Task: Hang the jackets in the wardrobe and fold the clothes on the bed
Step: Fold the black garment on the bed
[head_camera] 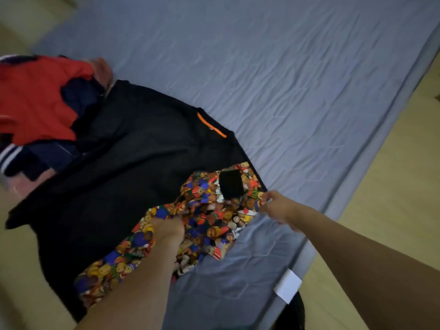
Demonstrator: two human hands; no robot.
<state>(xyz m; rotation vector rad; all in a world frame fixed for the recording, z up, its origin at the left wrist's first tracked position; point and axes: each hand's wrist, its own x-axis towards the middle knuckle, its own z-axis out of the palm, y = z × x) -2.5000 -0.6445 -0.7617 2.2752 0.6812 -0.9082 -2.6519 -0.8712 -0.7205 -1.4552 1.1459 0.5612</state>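
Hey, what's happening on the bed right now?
A person is handling a black jacket with a colourful printed lining, spread on the blue-sheeted bed. The left hand grips the lining near its middle, while the right hand pinches the jacket's edge at the corner. A pile of red and navy clothes lies unfolded beside it. No wardrobe is in view.

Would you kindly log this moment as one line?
left hand grips black jacket lining | right hand pinches edge | on bed
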